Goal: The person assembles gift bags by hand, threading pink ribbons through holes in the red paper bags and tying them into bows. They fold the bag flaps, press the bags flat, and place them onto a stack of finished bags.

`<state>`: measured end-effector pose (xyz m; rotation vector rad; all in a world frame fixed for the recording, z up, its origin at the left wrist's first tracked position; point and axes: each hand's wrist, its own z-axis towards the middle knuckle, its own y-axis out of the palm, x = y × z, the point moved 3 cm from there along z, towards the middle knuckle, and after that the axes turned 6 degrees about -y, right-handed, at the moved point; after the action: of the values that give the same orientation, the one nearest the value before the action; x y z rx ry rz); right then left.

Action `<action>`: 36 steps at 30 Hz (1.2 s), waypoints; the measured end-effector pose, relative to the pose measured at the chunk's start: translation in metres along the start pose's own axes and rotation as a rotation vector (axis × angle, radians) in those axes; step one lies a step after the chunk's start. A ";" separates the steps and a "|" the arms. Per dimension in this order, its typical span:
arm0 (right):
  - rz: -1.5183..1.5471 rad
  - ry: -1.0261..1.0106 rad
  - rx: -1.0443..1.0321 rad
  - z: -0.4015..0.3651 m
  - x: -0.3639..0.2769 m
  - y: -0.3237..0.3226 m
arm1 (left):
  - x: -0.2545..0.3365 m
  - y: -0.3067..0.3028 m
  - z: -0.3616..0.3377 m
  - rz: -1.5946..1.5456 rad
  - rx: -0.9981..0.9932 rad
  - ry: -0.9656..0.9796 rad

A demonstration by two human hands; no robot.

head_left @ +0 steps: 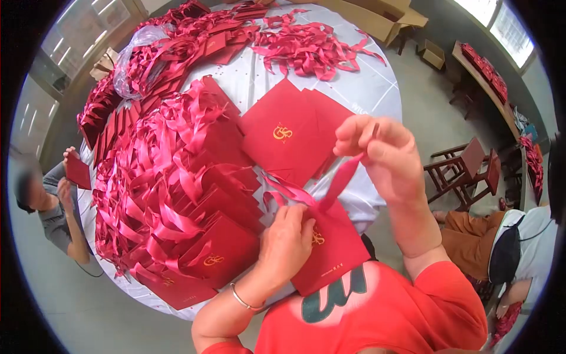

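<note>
My left hand (287,241), with a bracelet at its wrist, grips the top of a red gift bag (339,253) with a gold emblem close to my body. My right hand (383,150) is raised to the right, its fingers pinching one end of a pink-red ribbon (341,183). The ribbon runs down to the top edge of the bag. Beyond my hands lie flat red bags (289,130) with the same gold emblem. Left of my left hand stands a dense stack of ribboned red bags (177,183).
A pile of loose ribbons (318,50) lies at the back of the white-covered round table (383,82). At the left, another person (56,206) holds a red bag (78,171). Wooden stools (463,168), another person (489,242) and cardboard boxes (371,17) are to the right.
</note>
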<state>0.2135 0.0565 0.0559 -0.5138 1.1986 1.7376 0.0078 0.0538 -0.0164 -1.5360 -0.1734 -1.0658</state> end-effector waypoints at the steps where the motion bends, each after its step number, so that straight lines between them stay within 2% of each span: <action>1: 0.016 0.016 -0.013 0.002 0.000 -0.004 | 0.000 0.000 0.000 -0.006 -0.006 -0.002; 6: 0.012 -0.019 -0.001 -0.005 -0.001 -0.005 | 0.003 -0.001 -0.001 0.016 0.002 -0.014; 11: 0.054 -0.115 -0.113 -0.013 0.000 -0.003 | 0.003 -0.001 -0.001 0.020 -0.001 -0.047; 17: 0.226 -0.097 -0.216 -0.019 0.007 0.006 | 0.002 -0.001 -0.002 0.019 -0.015 -0.074; 18: 0.264 -0.087 -0.281 -0.019 0.009 0.008 | 0.003 -0.001 -0.001 0.019 -0.022 -0.079; 21: 0.315 -0.023 -0.273 -0.024 0.014 0.015 | 0.002 0.000 -0.001 0.035 -0.012 -0.040; 26: 0.088 -0.021 -0.222 -0.028 0.010 0.021 | 0.000 0.001 -0.002 0.045 0.015 0.017; 29: 0.013 -0.100 -0.153 -0.031 0.007 0.022 | 0.000 0.001 -0.002 0.032 -0.024 -0.078; 31: -0.089 -0.291 -0.112 -0.030 0.002 0.026 | 0.000 0.001 -0.003 0.038 -0.009 -0.060; 32: -0.032 -0.269 -0.160 -0.030 0.001 0.024 | 0.000 0.001 -0.003 0.035 -0.008 -0.059; 36: -0.088 -0.288 -0.118 -0.031 -0.006 0.022 | 0.000 0.001 -0.003 0.047 -0.018 -0.057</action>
<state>0.1928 0.0241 0.0575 -0.3642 0.8625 1.7454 0.0071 0.0512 -0.0179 -1.5804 -0.1666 -0.9904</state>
